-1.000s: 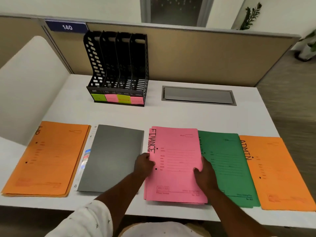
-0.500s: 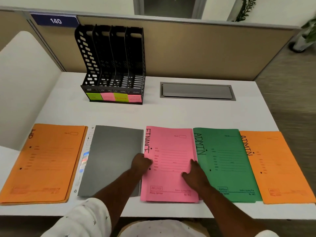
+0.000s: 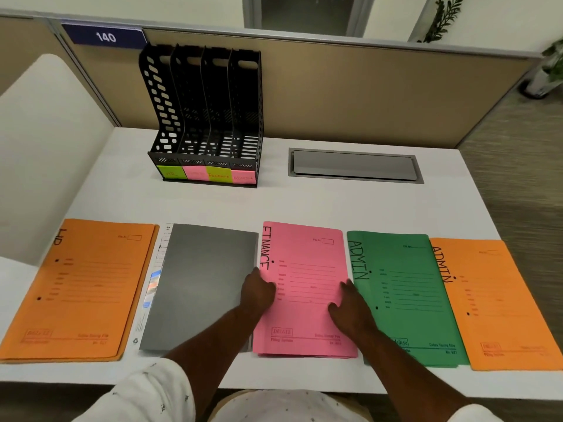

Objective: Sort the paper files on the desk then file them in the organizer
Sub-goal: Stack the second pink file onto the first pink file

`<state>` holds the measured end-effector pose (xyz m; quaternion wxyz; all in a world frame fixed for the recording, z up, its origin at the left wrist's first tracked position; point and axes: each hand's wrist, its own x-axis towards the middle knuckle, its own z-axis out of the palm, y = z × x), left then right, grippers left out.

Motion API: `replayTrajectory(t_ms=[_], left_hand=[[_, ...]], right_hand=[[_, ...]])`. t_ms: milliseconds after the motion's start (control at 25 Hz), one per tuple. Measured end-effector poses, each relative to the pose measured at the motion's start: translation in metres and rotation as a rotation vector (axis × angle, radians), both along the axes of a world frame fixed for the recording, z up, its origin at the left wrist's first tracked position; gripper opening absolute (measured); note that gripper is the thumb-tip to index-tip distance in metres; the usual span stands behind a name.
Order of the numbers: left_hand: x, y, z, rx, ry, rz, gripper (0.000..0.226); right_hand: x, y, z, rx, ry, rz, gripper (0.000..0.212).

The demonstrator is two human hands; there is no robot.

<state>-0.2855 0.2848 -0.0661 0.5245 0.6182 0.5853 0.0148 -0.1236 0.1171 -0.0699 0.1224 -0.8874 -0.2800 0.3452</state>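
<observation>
Laid flat in a row along the near edge of the smooth white bench (image 3: 213,205): a matte orange file marked HR (image 3: 79,287), a plain grey folder (image 3: 201,284) with a white printed strip down its left side, a pink file (image 3: 307,269) lettered FINANCE, a green file (image 3: 405,300) and a second orange file (image 3: 499,306), both lettered ADMIN. All thin rectangular card, long sides running away from the body.

Pink file in the middle of the row, just beside the grey folder, with a narrow wedge of bench showing toward the green file at the far end (near edge layered, as of several sheets). Green file and second orange file meeting edge to edge.

Left hand (image 3: 257,292) at the pink file's left edge, fingers curled and tips hidden; cannot tell whether pinching the card or only pressed against it. Right hand (image 3: 350,309) at the right edge, fingers (image 3: 345,286) stretched flat on the pink card, thumb spread apart.

Well apart behind the row, an upright black plastic organizer (image 3: 207,117): four perforated slots, green and pink sticky labels (image 3: 207,173) along the front lip. Broad band of white bench between row and organizer. Right of the organizer, a recessed grey metal hatch (image 3: 355,165). Behind, a tan partition (image 3: 365,95) and a blue plate reading 140 (image 3: 105,36).
</observation>
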Motion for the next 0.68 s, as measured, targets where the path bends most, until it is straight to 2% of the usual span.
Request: replayTrajectory(t_ms=[120,240,360,520,680], left_hand=[[0.005,-0.009,0.001,0.024,0.035,-0.116,0.033],[0.005,-0.016,-0.002,0.046,0.106,-0.260,0.041],[0.001,-0.020,-0.004,0.050,0.131,-0.305,0.058],[0.000,-0.029,-0.001,0.206,0.154,-0.394,0.083],[0.012,-0.044,0.002,0.321,0.234,-0.533,0.087]], right_hand=[[0.002,0.002,0.000,-0.017,-0.027,0.099,0.073],[0.002,0.002,-0.007,-0.031,-0.023,0.169,0.075],[0.001,-0.001,-0.010,0.001,-0.037,0.191,0.078],[0.004,-0.010,-0.008,0.068,-0.133,0.187,0.082],[0.020,-0.030,-0.002,0.077,-0.199,0.173,0.084]])
